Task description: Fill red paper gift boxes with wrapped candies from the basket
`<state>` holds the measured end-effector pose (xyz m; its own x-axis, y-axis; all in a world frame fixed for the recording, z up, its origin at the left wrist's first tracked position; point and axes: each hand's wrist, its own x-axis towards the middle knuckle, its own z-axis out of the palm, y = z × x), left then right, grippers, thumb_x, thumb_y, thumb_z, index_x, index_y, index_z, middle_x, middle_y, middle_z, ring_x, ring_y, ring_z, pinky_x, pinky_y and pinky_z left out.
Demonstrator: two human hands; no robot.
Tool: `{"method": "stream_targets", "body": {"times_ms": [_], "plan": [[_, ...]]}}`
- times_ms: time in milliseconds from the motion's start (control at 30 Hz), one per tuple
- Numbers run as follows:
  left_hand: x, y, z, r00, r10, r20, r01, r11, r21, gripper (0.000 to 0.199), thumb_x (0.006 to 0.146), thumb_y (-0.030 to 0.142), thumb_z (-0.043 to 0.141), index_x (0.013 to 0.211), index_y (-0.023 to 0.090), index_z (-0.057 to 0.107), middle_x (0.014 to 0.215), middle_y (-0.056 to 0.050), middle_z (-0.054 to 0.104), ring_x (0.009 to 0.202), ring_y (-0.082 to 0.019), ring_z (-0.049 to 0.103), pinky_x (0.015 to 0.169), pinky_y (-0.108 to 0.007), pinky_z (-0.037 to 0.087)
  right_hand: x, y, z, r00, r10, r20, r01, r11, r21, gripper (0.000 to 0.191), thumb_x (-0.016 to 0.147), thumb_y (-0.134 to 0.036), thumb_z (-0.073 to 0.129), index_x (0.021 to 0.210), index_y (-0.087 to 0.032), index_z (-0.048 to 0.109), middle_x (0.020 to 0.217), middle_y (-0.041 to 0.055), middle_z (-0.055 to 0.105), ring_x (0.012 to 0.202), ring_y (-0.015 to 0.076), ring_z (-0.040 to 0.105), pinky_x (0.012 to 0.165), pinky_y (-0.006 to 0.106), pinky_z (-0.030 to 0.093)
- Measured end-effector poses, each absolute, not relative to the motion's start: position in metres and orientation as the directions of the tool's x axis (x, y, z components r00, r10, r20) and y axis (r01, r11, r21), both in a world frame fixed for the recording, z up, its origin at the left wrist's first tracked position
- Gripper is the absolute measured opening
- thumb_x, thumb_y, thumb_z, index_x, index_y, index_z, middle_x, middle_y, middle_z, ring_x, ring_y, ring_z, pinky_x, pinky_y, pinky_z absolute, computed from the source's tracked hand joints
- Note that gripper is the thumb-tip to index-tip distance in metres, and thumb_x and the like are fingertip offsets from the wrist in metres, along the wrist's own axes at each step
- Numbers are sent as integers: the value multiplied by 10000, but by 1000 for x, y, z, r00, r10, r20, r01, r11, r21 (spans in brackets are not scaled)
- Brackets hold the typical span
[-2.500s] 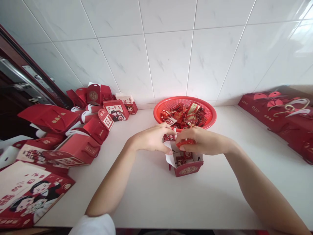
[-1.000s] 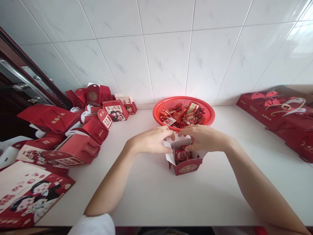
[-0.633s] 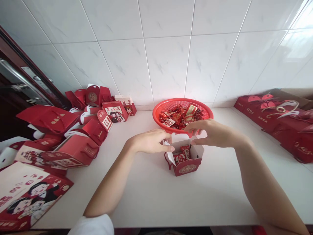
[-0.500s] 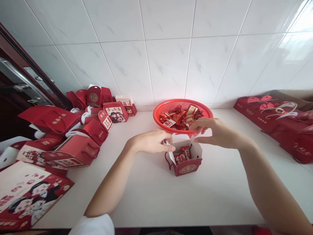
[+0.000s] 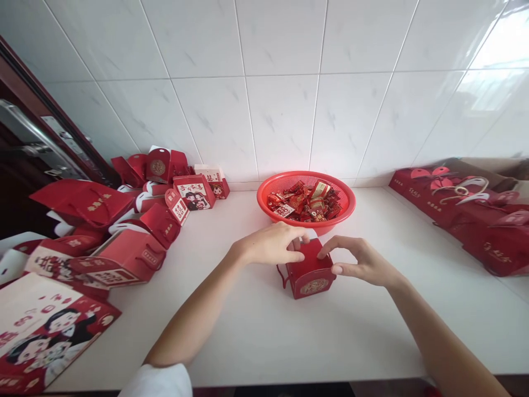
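Note:
A small red box (image 5: 313, 278) with a gold round emblem on its front stands on the white table. Red flaps cover its top, so its contents are hidden; a white flap shows at the back. My left hand (image 5: 275, 243) rests on the top's left side, fingers bent and apart. At the right edge my right hand (image 5: 359, 262) touches the box with thumb and forefinger spread. Just behind the box is a red plastic basket (image 5: 347, 212) of wrapped candies (image 5: 306, 201).
Many red gift boxes (image 5: 128, 256) and a large printed box (image 5: 49, 336) crowd the left side. Long red boxes (image 5: 438, 212) with cord handles line the right. A tiled wall (image 5: 285, 121) rises behind the white table (image 5: 248, 336).
The box's side flaps have folded inward over the candies inside. Both hands have come lower, and my right hand has moved down to the box's right side.

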<state>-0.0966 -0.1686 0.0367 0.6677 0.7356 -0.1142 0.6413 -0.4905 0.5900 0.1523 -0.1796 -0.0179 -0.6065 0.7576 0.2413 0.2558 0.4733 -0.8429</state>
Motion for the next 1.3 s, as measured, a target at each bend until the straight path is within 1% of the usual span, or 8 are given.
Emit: {"method": "stream_targets", "body": {"times_ms": [67,167,400,600,800,933,1167,1300], "plan": [[-95,-168,30,597,802,-33,692,-493,527,71,809,280,636,829,215,618,875,-20,713,809,-206,671,692,-304,477,152,-180,-24,-585,778,230,233,432,-871,347,819,-522,745,942,-200,706,968,82,724,887,227,678,770,351,572],[-93,-168,12,425,902,76,786,-409,463,242,798,391,676,728,218,521,794,-10,683,747,-207,645,647,-311,436,150,-183,-30,-551,800,236,226,416,-881,310,826,-500,744,910,-204,702,947,74,722,862,218,674,747,341,572],[-94,-179,-15,130,982,135,853,-180,490,423,769,539,728,965,229,517,896,-35,677,843,-249,666,696,-338,468,143,-189,-38,-440,845,303,255,441,-860,222,868,-428,703,891,-207,700,909,56,733,829,198,668,773,335,554],[-97,-181,-21,273,953,130,761,-297,577,352,810,474,699,1046,228,611,1033,-65,686,929,-249,652,774,-351,505,145,-191,-36,-473,822,316,230,462,-857,203,856,-421,721,871,-219,704,881,50,729,793,191,660,742,329,555],[-97,-185,-20,330,937,117,607,-306,734,268,807,413,691,733,209,533,846,-24,675,807,-188,637,819,-337,531,149,-191,-34,-561,763,321,200,502,-842,190,848,-402,739,870,-217,699,892,58,717,790,189,653,763,344,552],[-95,-189,-13,439,895,83,561,-345,753,303,777,391,731,700,202,506,872,-21,679,773,-165,613,777,-314,535,150,-192,-33,-608,718,338,180,540,-822,157,864,-373,719,853,-220,682,897,66,721,821,197,647,773,355,551],[-99,-183,-10,426,889,169,525,-395,754,266,854,437,656,757,203,573,888,-32,667,871,-185,622,835,-317,534,147,-190,-38,-503,794,341,222,500,-837,147,900,-378,673,867,-235,669,1045,74,722,957,227,671,866,389,551],[-100,-183,-10,459,880,119,523,-376,765,371,921,536,554,792,197,633,908,-44,674,878,-190,633,816,-310,523,144,-187,-43,-411,841,352,292,487,-823,169,870,-388,701,948,-243,661,1164,84,695,1084,255,652,944,434,536]]}}
